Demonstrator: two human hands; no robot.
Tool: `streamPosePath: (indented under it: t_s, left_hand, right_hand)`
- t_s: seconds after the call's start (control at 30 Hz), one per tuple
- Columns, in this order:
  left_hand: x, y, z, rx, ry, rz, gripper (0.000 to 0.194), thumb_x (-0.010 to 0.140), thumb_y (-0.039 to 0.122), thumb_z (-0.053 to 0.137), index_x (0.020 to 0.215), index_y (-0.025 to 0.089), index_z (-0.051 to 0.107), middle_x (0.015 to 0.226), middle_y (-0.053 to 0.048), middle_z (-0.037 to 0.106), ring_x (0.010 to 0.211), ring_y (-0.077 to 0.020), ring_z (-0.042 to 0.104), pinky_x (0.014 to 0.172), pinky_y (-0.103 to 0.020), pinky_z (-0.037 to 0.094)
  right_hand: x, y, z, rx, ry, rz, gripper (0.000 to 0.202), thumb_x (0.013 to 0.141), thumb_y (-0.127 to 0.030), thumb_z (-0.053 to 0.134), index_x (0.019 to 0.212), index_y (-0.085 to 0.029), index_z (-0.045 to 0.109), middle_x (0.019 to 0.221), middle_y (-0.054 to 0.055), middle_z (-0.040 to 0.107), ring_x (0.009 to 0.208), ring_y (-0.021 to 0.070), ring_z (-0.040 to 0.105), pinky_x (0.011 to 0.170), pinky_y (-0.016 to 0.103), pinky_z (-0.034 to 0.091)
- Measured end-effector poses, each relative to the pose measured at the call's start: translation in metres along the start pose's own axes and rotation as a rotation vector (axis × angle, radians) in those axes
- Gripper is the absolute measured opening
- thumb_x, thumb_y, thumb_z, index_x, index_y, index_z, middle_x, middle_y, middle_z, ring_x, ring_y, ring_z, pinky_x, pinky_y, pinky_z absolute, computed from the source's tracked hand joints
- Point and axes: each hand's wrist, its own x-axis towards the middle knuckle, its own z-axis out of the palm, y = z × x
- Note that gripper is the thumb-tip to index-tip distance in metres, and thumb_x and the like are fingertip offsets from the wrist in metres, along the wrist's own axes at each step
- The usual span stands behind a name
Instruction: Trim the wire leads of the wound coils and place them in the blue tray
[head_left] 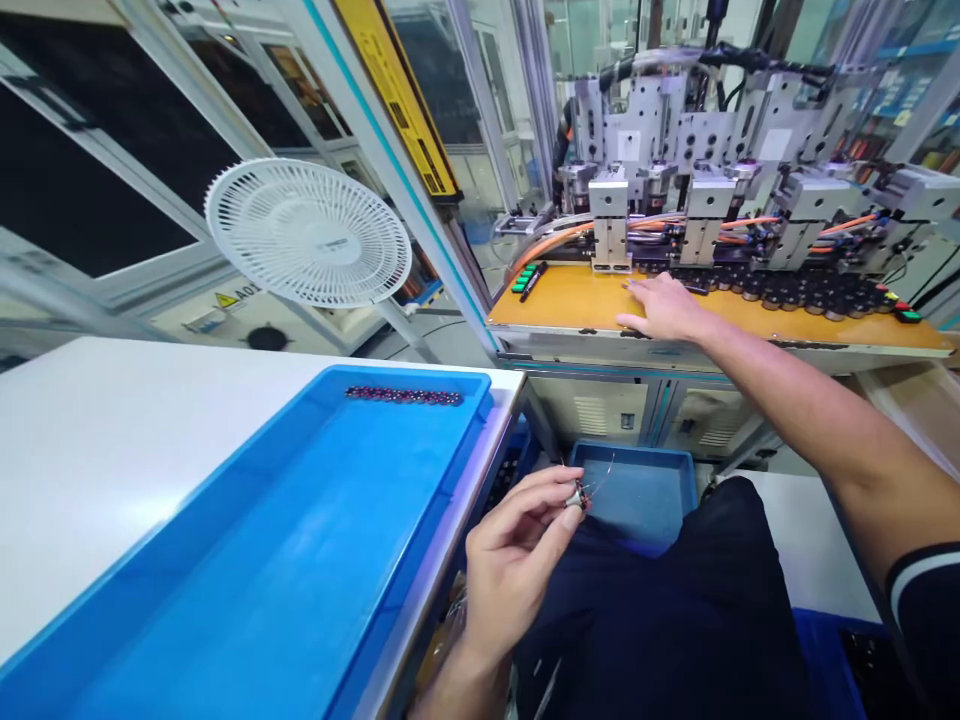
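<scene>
While I pinch the small wound coil (576, 496) between thumb and forefinger of my left hand (517, 560), its thin wire leads stick up and to the right, over my lap and just in front of the small blue bin (637, 485) below the machine's table. The fingers (559, 520) are closed on the coil body, not on the leads, and I judge that the right hold: the wires look fine enough to bend if squeezed, so I would keep the grip light and on the core only.

My right hand (664, 308) lies flat, fingers together and holding nothing, on the orange table (570, 300) near its front edge, just before the row of dark round parts (787, 292) under the machine heads (611, 215). I would keep that palm low and clear of the heads.

At the left, a large blue tray (247, 540) sits on the white table (112, 440), with a short row of dark coils (405, 396) along its far edge. A white fan (307, 232) stands beyond.
</scene>
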Motion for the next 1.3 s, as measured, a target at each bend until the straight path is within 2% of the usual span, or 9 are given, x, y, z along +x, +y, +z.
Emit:
streamPosePath:
  t_s: [0.33,0.6,0.73,0.8,0.9,1.0,1.07,1.17,1.3]
  left_hand:
    - [-0.002,-0.004,-0.003,0.094,0.001,0.052,0.017,0.079,0.011,0.071,0.092,0.021,0.075,0.104,-0.01,0.073,0.096,-0.0217,0.071,0.072,-0.029,0.063]
    - [0.003,-0.007,0.001,0.149,-0.003,0.121,0.025,0.08,0.006,0.069,0.096,0.024,0.074,0.106,-0.006,0.073,0.094,-0.0172,0.071,0.072,-0.024,0.061]
    - [0.004,-0.008,0.002,0.175,-0.025,0.14,0.028,0.079,0.004,0.068,0.098,0.025,0.074,0.107,-0.005,0.072,0.096,-0.017,0.07,0.072,-0.023,0.061]
    - [0.005,-0.009,0.001,0.193,-0.028,0.159,0.028,0.079,0.003,0.068,0.098,0.024,0.073,0.106,-0.005,0.072,0.097,-0.0171,0.07,0.071,-0.023,0.061]
    - [0.005,-0.01,0.001,0.212,-0.023,0.167,0.03,0.079,0.002,0.068,0.098,0.024,0.073,0.107,-0.005,0.072,0.096,-0.0161,0.07,0.071,-0.022,0.061]
    - [0.006,-0.009,0.004,0.214,-0.027,0.165,0.031,0.079,0.0,0.067,0.099,0.024,0.072,0.108,-0.005,0.072,0.094,-0.0153,0.07,0.072,-0.023,0.061]
    - [0.008,-0.007,0.007,0.221,-0.04,0.176,0.032,0.078,-0.001,0.067,0.099,0.023,0.072,0.108,-0.004,0.072,0.093,-0.0146,0.07,0.072,-0.022,0.06]
    - [0.009,-0.005,0.013,0.225,-0.067,0.201,0.033,0.078,-0.002,0.066,0.099,0.023,0.071,0.108,-0.003,0.072,0.093,-0.0129,0.07,0.071,-0.019,0.06]
    - [0.009,-0.003,0.019,0.238,-0.093,0.221,0.035,0.078,-0.004,0.066,0.1,0.022,0.071,0.108,-0.002,0.072,0.094,-0.012,0.069,0.072,-0.019,0.06]
  right_hand:
    - [-0.002,0.014,-0.007,-0.032,-0.042,0.042,0.061,0.094,-0.057,0.045,0.136,-0.013,0.051,0.13,0.018,0.058,0.118,0.0366,0.045,0.095,0.045,0.035]
    - [-0.028,0.031,-0.017,-0.044,-0.115,0.029,0.063,0.09,-0.061,0.048,0.124,-0.009,0.056,0.12,0.02,0.06,0.106,0.0322,0.056,0.088,0.039,0.042]
    - [-0.06,0.029,-0.019,-0.107,-0.057,-0.068,0.049,0.083,-0.038,0.062,0.122,-0.008,0.056,0.113,0.018,0.058,0.102,0.0312,0.054,0.088,0.039,0.044]
    - [-0.088,0.016,-0.018,-0.013,0.038,-0.113,0.05,0.079,-0.022,0.059,0.126,-0.008,0.052,0.11,0.017,0.056,0.1,0.0304,0.053,0.087,0.04,0.045]
    - [-0.147,-0.02,-0.01,0.391,0.139,-0.174,0.055,0.081,-0.015,0.053,0.134,-0.012,0.042,0.109,0.014,0.053,0.093,0.0254,0.054,0.084,0.038,0.048]
    - [-0.211,-0.065,0.003,0.805,0.038,-0.112,0.04,0.088,-0.017,0.054,0.127,-0.02,0.047,0.097,0.008,0.057,0.084,0.0188,0.056,0.08,0.033,0.049]
    - [-0.243,-0.09,0.012,1.079,-0.091,-0.092,0.048,0.09,-0.016,0.054,0.135,-0.022,0.04,0.097,0.006,0.059,0.081,0.0148,0.058,0.079,0.03,0.049]
    - [-0.265,-0.112,0.022,1.36,-0.205,-0.113,0.061,0.089,-0.013,0.051,0.145,-0.022,0.029,0.103,0.006,0.06,0.084,0.0125,0.06,0.082,0.03,0.05]
    - [-0.264,-0.118,0.029,1.427,-0.186,-0.148,0.069,0.082,-0.011,0.052,0.147,-0.019,0.032,0.117,0.01,0.061,0.111,0.0197,0.058,0.101,0.041,0.044]
